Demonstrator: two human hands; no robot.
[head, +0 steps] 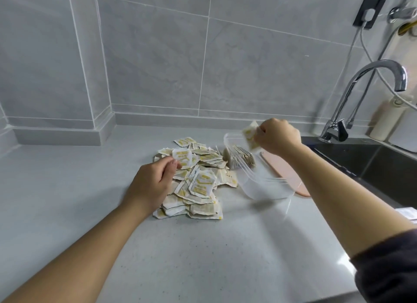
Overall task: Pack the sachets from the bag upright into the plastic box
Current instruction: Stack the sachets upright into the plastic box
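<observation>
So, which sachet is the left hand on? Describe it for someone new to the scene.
On the grey counter, left of the clear box, lies a pile of white-and-yellow sachets. The sachet is at the pile's far left edge. Unlike its neighbours, it is pinched by the left hand and tilted up.

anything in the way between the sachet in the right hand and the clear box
Nothing visible does. The right hand pinches a white-and-yellow paper sachet over the far end of the open clear plastic box. A row of upright sachets already stands at that end, and the near part is free.
</observation>
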